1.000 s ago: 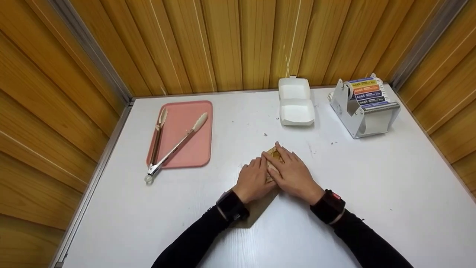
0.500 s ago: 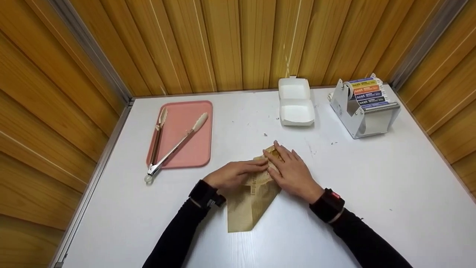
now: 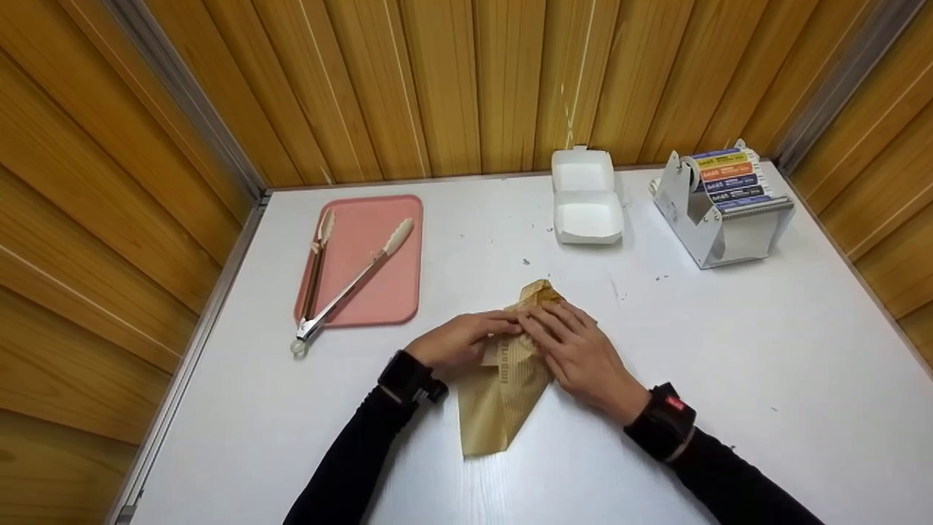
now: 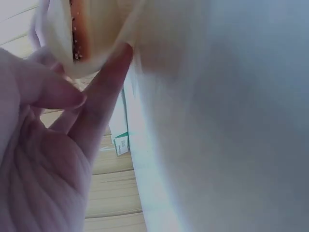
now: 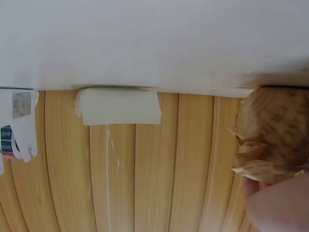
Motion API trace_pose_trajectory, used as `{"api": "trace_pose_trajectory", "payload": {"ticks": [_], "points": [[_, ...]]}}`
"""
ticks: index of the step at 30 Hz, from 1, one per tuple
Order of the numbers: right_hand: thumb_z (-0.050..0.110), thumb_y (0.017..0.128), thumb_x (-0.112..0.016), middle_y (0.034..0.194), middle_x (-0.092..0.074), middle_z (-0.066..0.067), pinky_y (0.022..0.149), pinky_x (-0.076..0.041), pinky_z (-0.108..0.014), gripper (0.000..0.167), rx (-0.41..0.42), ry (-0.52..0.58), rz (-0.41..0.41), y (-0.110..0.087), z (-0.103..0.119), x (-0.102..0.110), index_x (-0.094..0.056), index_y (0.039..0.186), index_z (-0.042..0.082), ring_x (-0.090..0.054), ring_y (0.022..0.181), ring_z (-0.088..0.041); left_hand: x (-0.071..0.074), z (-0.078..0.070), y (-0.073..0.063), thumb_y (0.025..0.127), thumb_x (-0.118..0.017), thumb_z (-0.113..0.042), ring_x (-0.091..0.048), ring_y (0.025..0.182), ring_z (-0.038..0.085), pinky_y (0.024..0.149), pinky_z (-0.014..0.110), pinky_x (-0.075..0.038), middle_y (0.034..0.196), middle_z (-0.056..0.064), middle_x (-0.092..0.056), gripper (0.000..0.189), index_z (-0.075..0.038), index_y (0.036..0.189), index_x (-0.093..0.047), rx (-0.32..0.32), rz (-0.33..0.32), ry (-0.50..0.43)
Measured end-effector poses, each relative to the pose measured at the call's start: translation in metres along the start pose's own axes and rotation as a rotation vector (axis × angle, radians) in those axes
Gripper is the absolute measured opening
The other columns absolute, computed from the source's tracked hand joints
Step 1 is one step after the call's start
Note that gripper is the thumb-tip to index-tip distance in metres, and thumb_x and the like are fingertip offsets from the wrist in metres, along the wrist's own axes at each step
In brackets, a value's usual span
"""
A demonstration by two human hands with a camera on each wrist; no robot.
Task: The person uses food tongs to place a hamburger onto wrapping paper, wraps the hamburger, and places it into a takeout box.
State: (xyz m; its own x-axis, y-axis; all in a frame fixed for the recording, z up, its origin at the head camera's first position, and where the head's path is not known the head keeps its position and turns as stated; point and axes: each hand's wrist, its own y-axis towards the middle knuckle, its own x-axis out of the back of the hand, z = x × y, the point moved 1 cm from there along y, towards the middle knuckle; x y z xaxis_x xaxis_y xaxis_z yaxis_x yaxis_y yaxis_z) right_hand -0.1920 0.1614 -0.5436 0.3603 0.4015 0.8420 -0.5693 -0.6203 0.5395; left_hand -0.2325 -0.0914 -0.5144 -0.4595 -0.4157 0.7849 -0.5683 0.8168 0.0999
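Observation:
A sheet of printed brown wrapping paper (image 3: 485, 419) lies on the white table, partly folded around food. In the left wrist view, a browned bun (image 4: 83, 31) with sesame-like specks shows through the paper's opening. My left hand (image 3: 461, 341) holds the left side of the bundle, fingers over the top fold and thumb at the paper's edge. The right hand (image 3: 587, 361) grips the other side, its bent fingers lying over the upper fold. Crumpled paper (image 5: 275, 130) rises above that hand's edge in the right wrist view. Most of the food is hidden.
A pink tray (image 3: 372, 292) at the left carries metal tongs (image 3: 353, 284) with pale tips. An open white clamshell box (image 3: 589, 219) stands at the back. Right of it is a metal dispenser (image 3: 729, 204) with several coloured label rolls. Wood-patterned walls (image 3: 437, 87) enclose the table.
My left hand has shifted left, uncovering the lower flap of the wrapping paper. The right hand's fingers have bent over the top, where a paper corner now stands up. The view has shifted slightly.

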Motion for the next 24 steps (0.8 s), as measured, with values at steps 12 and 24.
{"api": "trace_pose_trajectory", "payload": {"ticks": [12,24], "points": [[0.014,0.067,-0.072,0.172,-0.022,-0.016,0.118,-0.021,-0.074,0.101,0.021,0.163,0.224,-0.016,0.014,0.015,-0.039,0.161,0.03,-0.014,0.154,-0.057,-0.002,0.0,-0.005,0.091,-0.066,0.009,-0.054,0.138,0.017,0.114,0.03,-0.045,0.166,-0.011,-0.035,0.074,-0.023,0.155,-0.047,-0.054,0.043,0.181],[0.001,0.067,-0.072,0.168,-0.033,-0.01,0.117,-0.027,-0.073,0.078,0.041,0.265,0.177,-0.022,-0.006,0.019,-0.063,0.141,0.024,-0.021,0.154,-0.053,-0.008,-0.017,0.009,0.086,-0.082,-0.015,-0.045,0.148,0.016,0.124,0.035,-0.032,0.148,-0.01,-0.06,0.063,-0.024,0.144,-0.062,-0.261,-0.126,0.712]]}}
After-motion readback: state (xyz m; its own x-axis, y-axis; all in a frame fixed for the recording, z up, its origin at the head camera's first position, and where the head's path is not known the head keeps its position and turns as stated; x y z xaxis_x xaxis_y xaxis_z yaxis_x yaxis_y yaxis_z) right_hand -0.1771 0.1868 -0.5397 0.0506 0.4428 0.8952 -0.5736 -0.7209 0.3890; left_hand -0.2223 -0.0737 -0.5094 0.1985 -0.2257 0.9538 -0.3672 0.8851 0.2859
